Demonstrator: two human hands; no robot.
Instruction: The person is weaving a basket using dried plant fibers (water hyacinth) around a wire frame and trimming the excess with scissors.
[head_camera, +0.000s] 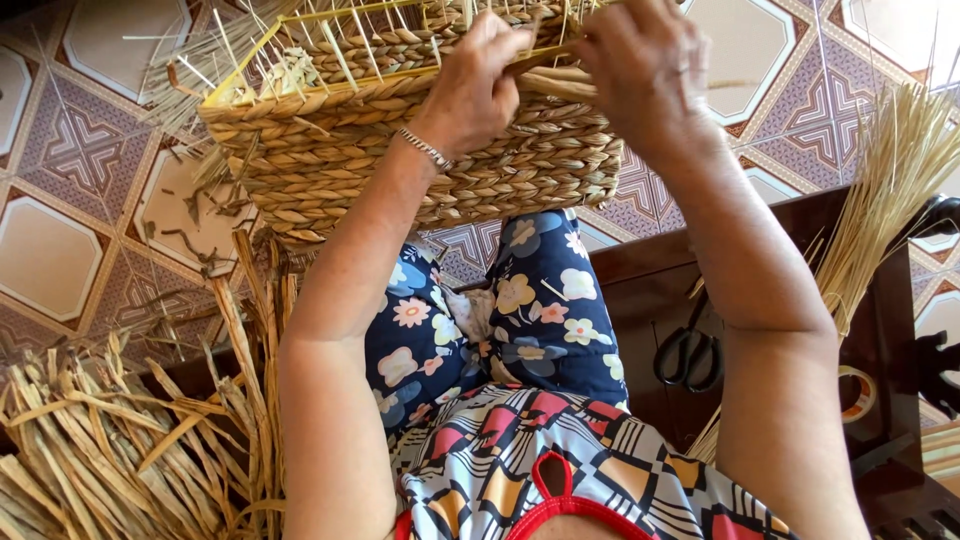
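A half-woven basket (330, 170) of braided tan straw rests on my knees, with loose upright strands rising from its yellow wire frame. My left hand (475, 85) grips the basket's near rim, fingers curled over the top braid, a silver bracelet on the wrist. My right hand (640, 65) is beside it at the rim, closed on a flat straw strand (560, 80) that runs between the two hands.
A heap of dried straw leaves (110, 440) lies at the lower left. A dark wooden bench (650, 260) to my right carries black scissors (688, 352), a tape roll (858, 395) and a bundle of thin stalks (880, 220). Patterned floor tiles surround everything.
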